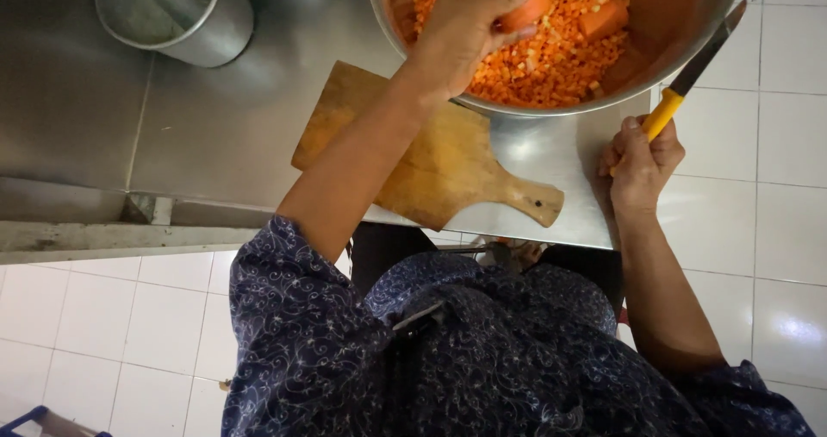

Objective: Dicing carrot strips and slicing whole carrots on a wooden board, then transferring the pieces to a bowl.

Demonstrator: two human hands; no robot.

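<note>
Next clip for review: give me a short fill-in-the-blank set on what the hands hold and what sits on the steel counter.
1. The left hand grips a ____ piece over the metal bowl.
2. The right hand holds a knife with a ____ handle.
3. The bowl is full of ____ carrot.
4. A wooden ____ lies on the counter under the left forearm.

Missing words: carrot; yellow; diced; cutting board

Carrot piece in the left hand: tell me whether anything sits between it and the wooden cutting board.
Nothing visible. The left hand grips the carrot piece over the steel bowl; the cutting board lies bare just beside the bowl, crossed only by the person's own forearm.
</note>
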